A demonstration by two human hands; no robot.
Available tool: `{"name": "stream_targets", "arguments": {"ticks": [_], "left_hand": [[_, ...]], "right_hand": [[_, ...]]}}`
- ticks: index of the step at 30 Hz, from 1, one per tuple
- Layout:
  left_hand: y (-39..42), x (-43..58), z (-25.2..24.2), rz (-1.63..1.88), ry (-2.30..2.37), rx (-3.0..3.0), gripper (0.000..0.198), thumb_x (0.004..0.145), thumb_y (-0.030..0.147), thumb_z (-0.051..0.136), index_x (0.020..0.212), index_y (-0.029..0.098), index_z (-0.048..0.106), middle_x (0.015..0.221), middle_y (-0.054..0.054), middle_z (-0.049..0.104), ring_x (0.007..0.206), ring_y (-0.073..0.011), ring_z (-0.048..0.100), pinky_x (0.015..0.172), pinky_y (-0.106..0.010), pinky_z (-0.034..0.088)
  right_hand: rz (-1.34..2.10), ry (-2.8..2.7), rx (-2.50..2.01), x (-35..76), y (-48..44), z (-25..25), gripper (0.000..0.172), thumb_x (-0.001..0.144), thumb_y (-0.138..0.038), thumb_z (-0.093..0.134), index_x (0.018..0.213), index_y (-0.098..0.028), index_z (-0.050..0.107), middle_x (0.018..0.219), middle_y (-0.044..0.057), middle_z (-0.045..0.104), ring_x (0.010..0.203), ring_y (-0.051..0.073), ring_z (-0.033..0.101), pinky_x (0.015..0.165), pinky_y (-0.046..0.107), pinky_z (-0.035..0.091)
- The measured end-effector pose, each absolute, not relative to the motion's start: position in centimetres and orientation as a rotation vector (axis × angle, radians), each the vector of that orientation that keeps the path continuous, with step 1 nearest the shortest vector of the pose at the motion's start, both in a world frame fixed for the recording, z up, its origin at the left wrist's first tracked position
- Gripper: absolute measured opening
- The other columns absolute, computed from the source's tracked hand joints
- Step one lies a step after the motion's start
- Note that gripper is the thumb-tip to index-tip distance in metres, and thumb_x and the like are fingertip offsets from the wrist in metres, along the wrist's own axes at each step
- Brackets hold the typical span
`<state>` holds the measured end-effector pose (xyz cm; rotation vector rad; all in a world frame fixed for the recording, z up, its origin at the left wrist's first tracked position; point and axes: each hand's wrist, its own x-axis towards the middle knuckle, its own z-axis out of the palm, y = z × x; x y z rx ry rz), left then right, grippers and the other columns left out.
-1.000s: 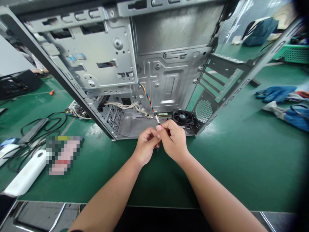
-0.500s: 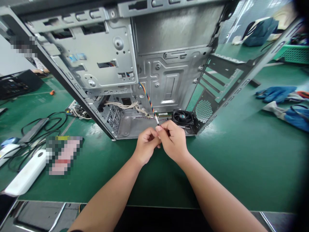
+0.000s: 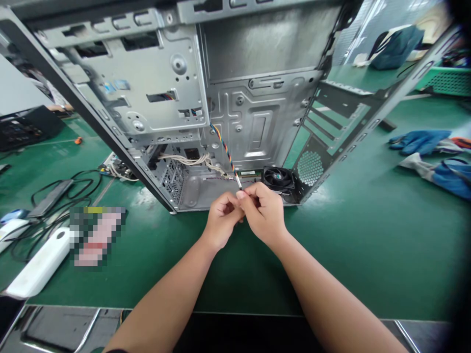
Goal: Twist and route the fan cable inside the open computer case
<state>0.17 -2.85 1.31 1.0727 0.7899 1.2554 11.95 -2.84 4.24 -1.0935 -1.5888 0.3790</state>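
Observation:
An open computer case (image 3: pixel 235 49) stands in front of me, its bare metal inside showing. From beneath its drive bay (image 3: pixel 165 88) runs a multicoloured cable (image 3: pixel 226 147), pulled taut towards me. My right hand (image 3: pixel 265 213) pinches the cable's end between thumb and forefinger. Right against it, my left hand (image 3: pixel 222 220) has its fingers curled at the same end; the tip itself is hidden between the hands. A black cooling fan (image 3: pixel 278 178) and a green memory stick (image 3: pixel 247 173) lie on the case floor behind them. White wires (image 3: pixel 193 159) hang inside to the left.
On the left of the green table (image 3: pixel 349 274) lie a white power strip (image 3: pixel 42 262), tangled black cables (image 3: pixel 84 184) and a circuit board (image 3: pixel 114 169). Blue gloves (image 3: pixel 423 142), a green basket (image 3: pixel 447 81) and a dark bag (image 3: pixel 397 46) are on the right.
Both hands hold nearly the same pose at the cable end. The whole view has shifted very slightly; nothing else has visibly moved.

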Motion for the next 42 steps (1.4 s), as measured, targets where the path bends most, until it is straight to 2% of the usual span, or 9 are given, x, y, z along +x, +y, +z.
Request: {"name": "stream_targets", "arguments": {"ticks": [9, 21, 29, 33, 42], "left_hand": [[-2.77, 0.08, 1.24, 1.214, 0.782, 1.116, 0.030, 0.076, 0.033, 0.075, 0.071, 0.016, 0.051, 0.062, 0.005, 0.050, 0.053, -0.0063, 0.048, 0.050, -0.020, 0.038], [-2.63, -0.06, 1.32, 1.137, 0.691, 1.064, 0.032, 0.078, 0.035, 0.073, 0.070, 0.015, 0.049, 0.060, 0.005, 0.050, 0.050, -0.0054, 0.048, 0.048, -0.019, 0.036], [-2.67, 0.15, 1.58, 1.250, 0.804, 1.154, 0.036, 0.073, 0.035, 0.077, 0.066, 0.016, 0.048, 0.059, 0.006, 0.046, 0.053, -0.0064, 0.046, 0.052, -0.020, 0.039], [-2.65, 0.15, 1.72, 1.262, 0.798, 1.191, 0.037, 0.075, 0.035, 0.076, 0.064, 0.016, 0.046, 0.057, 0.005, 0.047, 0.053, -0.0066, 0.047, 0.051, -0.020, 0.039], [-2.71, 0.06, 1.92, 1.200, 0.732, 1.181, 0.029, 0.080, 0.042, 0.069, 0.075, 0.016, 0.057, 0.060, 0.004, 0.049, 0.054, -0.0072, 0.046, 0.052, -0.020, 0.038]], "right_hand": [[0.372, -1.566, -1.110, 11.90, -2.92, 4.14, 0.019, 0.087, -0.028, 0.056, 0.070, -0.021, 0.051, 0.053, -0.006, 0.044, 0.049, 0.010, 0.042, 0.051, 0.025, 0.035], [0.450, -1.632, -1.078, 11.92, -2.88, 4.26, 0.021, 0.091, -0.025, 0.050, 0.070, -0.022, 0.047, 0.062, -0.003, 0.053, 0.058, 0.012, 0.052, 0.056, 0.026, 0.039], [0.236, -1.658, -1.091, 11.75, -2.75, 3.91, 0.021, 0.091, -0.027, 0.051, 0.070, -0.021, 0.051, 0.060, -0.003, 0.052, 0.054, 0.011, 0.048, 0.054, 0.026, 0.037], [0.180, -1.675, -1.085, 11.64, -2.66, 3.92, 0.021, 0.091, -0.027, 0.051, 0.070, -0.021, 0.051, 0.060, -0.002, 0.052, 0.054, 0.012, 0.048, 0.054, 0.027, 0.037], [0.130, -1.791, -1.134, 11.52, -2.56, 4.52, 0.019, 0.091, -0.023, 0.046, 0.073, -0.022, 0.048, 0.063, 0.001, 0.056, 0.060, 0.015, 0.053, 0.059, 0.028, 0.039]]}}
